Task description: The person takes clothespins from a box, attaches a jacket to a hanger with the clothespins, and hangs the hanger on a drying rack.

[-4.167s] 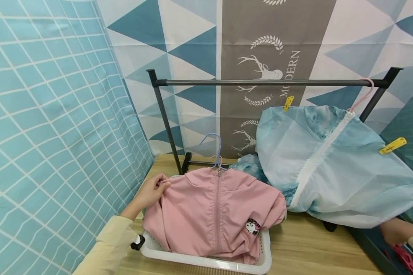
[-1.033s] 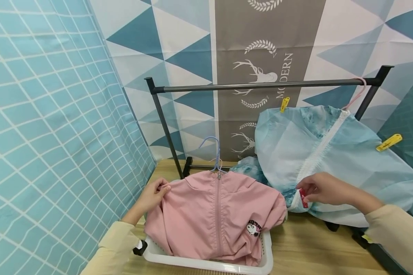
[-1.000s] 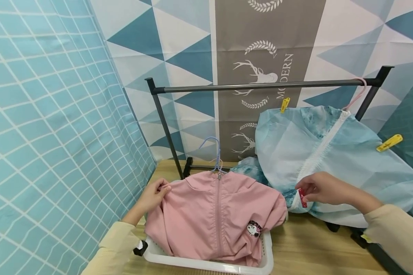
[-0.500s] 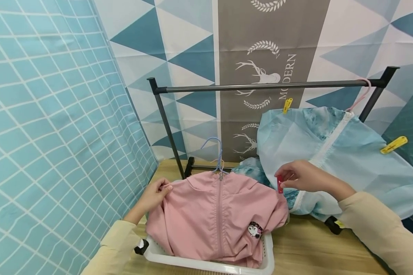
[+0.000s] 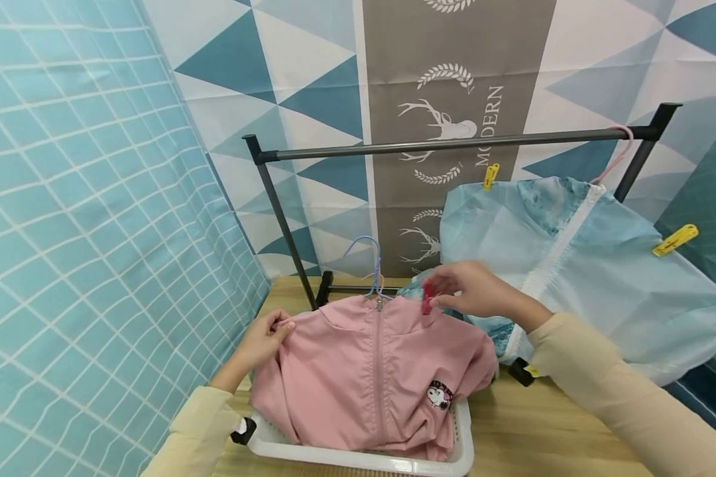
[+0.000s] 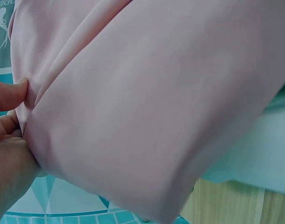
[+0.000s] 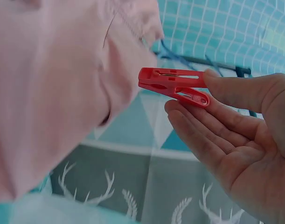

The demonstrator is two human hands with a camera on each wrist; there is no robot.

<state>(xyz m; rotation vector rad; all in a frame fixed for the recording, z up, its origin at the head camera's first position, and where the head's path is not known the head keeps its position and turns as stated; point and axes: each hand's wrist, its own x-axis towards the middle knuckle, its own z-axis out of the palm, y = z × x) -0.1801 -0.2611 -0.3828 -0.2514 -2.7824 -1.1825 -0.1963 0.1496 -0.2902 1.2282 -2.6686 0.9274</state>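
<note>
A pink zip jacket (image 5: 340, 371) hangs on a blue hanger (image 5: 374, 262), its lower part lying in a white basket (image 5: 358, 457). My left hand (image 5: 262, 341) pinches the jacket's left shoulder between thumb and fingers; the left wrist view shows the fold of pink cloth (image 6: 109, 102) at the fingertips. Between thumb and fingers of my right hand (image 5: 474, 289) is a red clothespin (image 7: 172, 84). In the right wrist view its jaws look closed and stand just apart from the pink cloth. In the head view the clothespin is by the right side of the jacket's collar.
A black rack (image 5: 453, 142) stands behind. From its right end a light blue jacket (image 5: 513, 232) hangs on a pink hanger (image 5: 620, 156), with a yellow clothespin (image 5: 491, 177) and another yellow clothespin (image 5: 675, 240) on its shoulders. Wooden tabletop (image 5: 549, 430) shows at the right of the basket.
My right hand has come up from the dark box at the right with a red clothespin and moved left to the pink jacket's collar. My left hand keeps its hold.
</note>
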